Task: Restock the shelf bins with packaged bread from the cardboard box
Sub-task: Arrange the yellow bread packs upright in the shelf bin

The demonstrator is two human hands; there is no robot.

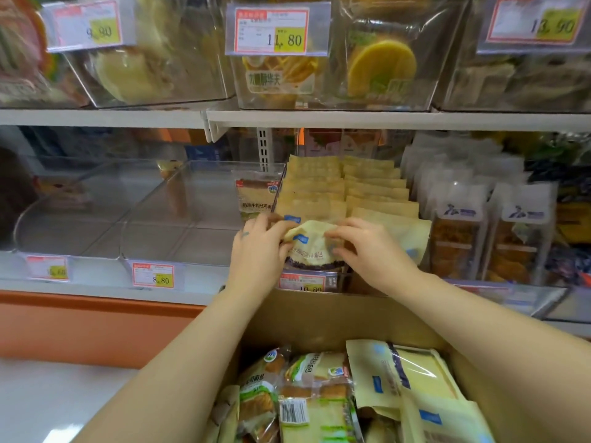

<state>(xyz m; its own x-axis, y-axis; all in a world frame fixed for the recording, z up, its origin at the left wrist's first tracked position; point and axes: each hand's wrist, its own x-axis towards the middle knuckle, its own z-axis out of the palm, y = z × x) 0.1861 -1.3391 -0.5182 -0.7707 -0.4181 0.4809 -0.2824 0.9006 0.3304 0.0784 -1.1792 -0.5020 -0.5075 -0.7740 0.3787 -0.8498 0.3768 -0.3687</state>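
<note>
Both hands hold one pale-yellow bread package point(311, 247) at the front of a clear shelf bin point(315, 274) on the lower shelf. My left hand point(259, 251) pinches its upper left corner, and my right hand point(367, 251) grips its right side. Behind it stand two rows of the same yellow packages point(345, 183). Below, the open cardboard box point(319, 318) holds green-labelled bread loaves point(297, 391) on the left and more yellow packages point(406, 382) on the right.
Two clear bins point(179, 219) to the left are nearly bare, with one white bread pack point(256, 195) at the back. Bins of brown-filled packs point(486, 231) stand on the right. The upper shelf point(319, 118) carries full bins with price tags point(275, 30).
</note>
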